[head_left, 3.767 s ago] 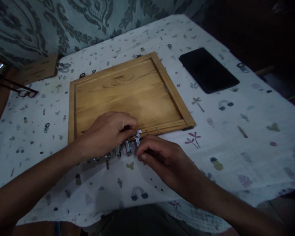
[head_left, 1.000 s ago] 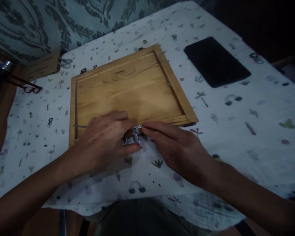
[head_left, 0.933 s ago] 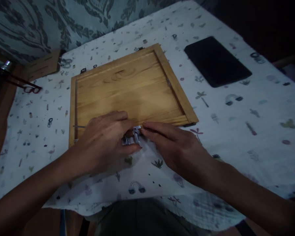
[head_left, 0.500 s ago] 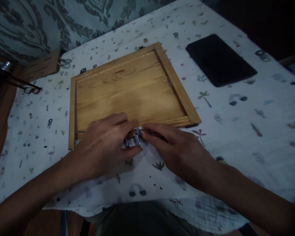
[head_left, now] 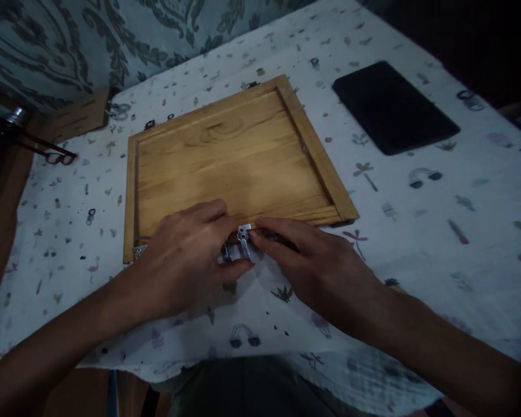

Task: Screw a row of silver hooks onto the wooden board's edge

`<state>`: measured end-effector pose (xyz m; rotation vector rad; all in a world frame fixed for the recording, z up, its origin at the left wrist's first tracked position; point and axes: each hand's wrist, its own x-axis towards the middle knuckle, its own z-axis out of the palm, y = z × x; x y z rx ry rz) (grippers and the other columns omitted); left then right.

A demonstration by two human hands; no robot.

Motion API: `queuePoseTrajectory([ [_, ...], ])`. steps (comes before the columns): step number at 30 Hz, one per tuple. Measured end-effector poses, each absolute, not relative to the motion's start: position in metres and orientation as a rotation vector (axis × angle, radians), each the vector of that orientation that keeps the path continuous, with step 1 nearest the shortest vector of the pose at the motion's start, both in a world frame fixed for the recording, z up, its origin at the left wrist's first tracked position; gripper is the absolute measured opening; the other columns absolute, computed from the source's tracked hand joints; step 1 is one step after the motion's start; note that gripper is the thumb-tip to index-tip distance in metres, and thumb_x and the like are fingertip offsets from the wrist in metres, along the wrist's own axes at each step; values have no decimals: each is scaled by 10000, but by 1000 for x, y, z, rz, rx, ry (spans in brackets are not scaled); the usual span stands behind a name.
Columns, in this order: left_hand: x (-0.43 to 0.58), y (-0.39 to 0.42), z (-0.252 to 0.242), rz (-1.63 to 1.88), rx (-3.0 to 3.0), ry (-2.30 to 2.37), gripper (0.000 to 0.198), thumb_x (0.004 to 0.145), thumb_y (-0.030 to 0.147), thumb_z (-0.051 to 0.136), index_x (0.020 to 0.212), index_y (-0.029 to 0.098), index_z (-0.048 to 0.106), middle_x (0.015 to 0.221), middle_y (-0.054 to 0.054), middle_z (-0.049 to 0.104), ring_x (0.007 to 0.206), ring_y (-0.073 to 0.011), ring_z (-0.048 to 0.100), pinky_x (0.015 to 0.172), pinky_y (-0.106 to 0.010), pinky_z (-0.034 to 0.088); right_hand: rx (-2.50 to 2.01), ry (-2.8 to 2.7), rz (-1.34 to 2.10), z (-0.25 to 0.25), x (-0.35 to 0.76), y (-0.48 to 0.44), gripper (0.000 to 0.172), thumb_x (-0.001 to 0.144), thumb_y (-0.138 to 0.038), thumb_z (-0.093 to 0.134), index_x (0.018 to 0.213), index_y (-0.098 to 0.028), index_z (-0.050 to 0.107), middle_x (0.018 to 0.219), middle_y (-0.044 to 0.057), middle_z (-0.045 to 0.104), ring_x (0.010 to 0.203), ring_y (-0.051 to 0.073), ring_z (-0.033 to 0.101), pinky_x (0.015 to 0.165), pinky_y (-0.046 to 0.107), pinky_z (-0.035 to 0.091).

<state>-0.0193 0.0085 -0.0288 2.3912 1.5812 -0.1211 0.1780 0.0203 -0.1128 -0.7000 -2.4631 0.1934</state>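
Note:
A framed wooden panel (head_left: 226,168) lies flat, with a small silver metal bracket (head_left: 244,234) with holes in it at its front edge. My left hand (head_left: 186,255) is closed over that edge, its curled fingers and thumb around the bracket from the left. From the other side my right hand (head_left: 312,255) pinches at the bracket's right side, forefinger along the frame. Its fingertips hide part of the metal. Another silver metal fitting (head_left: 139,251) shows at the panel's front left corner, partly behind my left wrist.
A dark flat tablet-like object (head_left: 395,107) lies to the right on the patterned cloth (head_left: 417,243). Red-framed glasses (head_left: 61,157) and a piece of cardboard (head_left: 80,116) are at the left. A patterned wall (head_left: 156,35) stands behind the table.
The whole view has shifted slightly, so everything sits a little further right. Both hands keep the same hold at the bracket.

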Motion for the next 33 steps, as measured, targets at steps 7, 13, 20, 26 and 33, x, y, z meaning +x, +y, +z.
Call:
queuePoseTrajectory([
  [7,-21,7,-31,-108,2421,1573,278,847,386,610,998,156,652,885,-29,603,793,-180,594,640,-301,458,-697,-2451,198,-113,178,21,315,906,-52,420,1144,-67,626,1157,165,662,1010,235,657,830,344,585],
  [13,-22,5,-34,-72,2463,1572,263,839,395,618,955,161,647,888,-26,602,778,-175,594,627,-296,463,-696,-2440,224,-112,179,19,326,910,-52,427,1175,-63,618,1198,171,656,1062,251,647,870,373,580],
  [20,-24,4,-37,27,2493,1540,258,854,372,598,983,156,656,890,-32,629,777,-168,612,647,-291,496,-612,-2426,236,-113,179,20,377,848,24,484,1199,-70,587,1263,126,635,1037,224,644,868,353,575],
  [26,-24,6,-35,-6,2486,1552,241,834,378,629,939,161,646,894,-27,626,780,-161,608,634,-272,477,-578,-2476,211,-109,179,21,348,859,20,480,1183,-59,582,1194,112,672,966,228,644,772,354,586],
  [33,-25,6,-36,13,2465,1519,232,857,385,602,938,169,622,886,-18,596,767,-157,584,614,-283,443,-608,-2529,171,-114,181,19,355,872,-17,512,1220,-63,565,1239,113,641,1011,241,617,786,372,572],
])
